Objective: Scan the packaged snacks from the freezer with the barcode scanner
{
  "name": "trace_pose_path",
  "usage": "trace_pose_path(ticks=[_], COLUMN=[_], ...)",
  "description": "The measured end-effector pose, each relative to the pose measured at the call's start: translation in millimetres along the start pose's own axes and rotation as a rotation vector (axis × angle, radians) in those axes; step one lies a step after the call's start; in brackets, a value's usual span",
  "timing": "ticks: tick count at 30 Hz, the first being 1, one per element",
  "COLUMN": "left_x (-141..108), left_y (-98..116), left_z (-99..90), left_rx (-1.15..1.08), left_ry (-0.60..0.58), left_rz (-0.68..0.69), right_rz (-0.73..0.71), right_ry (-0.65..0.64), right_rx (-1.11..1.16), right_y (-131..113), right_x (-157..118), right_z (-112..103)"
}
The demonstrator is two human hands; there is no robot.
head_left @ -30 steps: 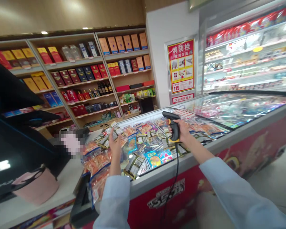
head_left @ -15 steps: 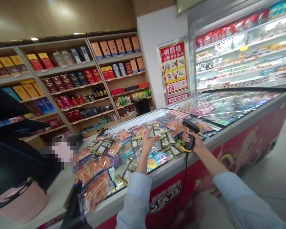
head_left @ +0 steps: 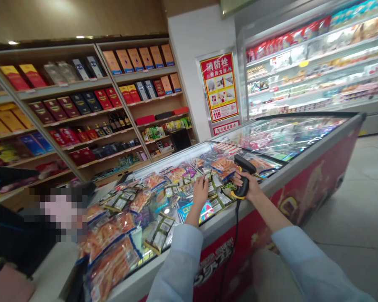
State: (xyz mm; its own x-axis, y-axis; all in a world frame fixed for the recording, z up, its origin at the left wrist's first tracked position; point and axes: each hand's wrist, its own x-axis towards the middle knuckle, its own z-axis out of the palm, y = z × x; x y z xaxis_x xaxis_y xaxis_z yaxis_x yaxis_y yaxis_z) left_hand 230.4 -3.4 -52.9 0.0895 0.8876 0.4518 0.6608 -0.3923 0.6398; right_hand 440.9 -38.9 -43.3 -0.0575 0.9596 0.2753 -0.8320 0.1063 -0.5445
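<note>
My right hand is wrapped around the grip of a black and yellow barcode scanner, held above the near side of the chest freezer. Its cord hangs down the freezer front. A little to the left, my left hand has its fingers bent at a small green and silver snack packet, mostly hidden by the fingers. More such packets lie near both hands. Larger clear bags of orange-brown food are spread over the glass top on the left.
The chest freezer runs off to the right, with a lit refrigerated shelf behind it. Shelves of boxed goods line the back wall. At left are a counter, a pink basket and a partly blurred-out person.
The view has turned slightly right. My left hand has moved right with the packet, closer to the scanner, and lowered. My right hand keeps hold of the scanner.
</note>
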Motion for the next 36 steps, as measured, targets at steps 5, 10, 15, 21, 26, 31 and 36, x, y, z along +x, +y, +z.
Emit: trace_pose_path(ticks=[5,10,15,21,26,31,36], left_x=[-1,-4,-5,20,26,3,-14], left_y=[-2,1,11,13,-26,-78,-98], left_z=[1.7,-3.1,-18.8,-87.7,-171.5,-211.5,-210.9], left_rx=[-0.038,-0.152,-0.296,-0.406,-0.343,-0.18,-0.034], left_ry=[0.02,0.048,0.111,0.355,0.565,0.63,0.655], left_rz=[0.006,-0.025,-0.085,0.007,0.034,0.012,-0.043], right_rz=[-0.007,-0.002,0.053,0.043,0.035,0.115,0.317], right_ry=[0.018,0.025,0.0,-0.105,-0.15,-0.214,-0.287], right_rx=[0.01,-0.076,-0.196,-0.213,-0.135,-0.08,-0.128], right_y=[-2,-2,-5,-8,4,41,88], right_x=[-2,-3,-8,-17,-3,19,44], right_z=[0,4,13,39,76,112,124])
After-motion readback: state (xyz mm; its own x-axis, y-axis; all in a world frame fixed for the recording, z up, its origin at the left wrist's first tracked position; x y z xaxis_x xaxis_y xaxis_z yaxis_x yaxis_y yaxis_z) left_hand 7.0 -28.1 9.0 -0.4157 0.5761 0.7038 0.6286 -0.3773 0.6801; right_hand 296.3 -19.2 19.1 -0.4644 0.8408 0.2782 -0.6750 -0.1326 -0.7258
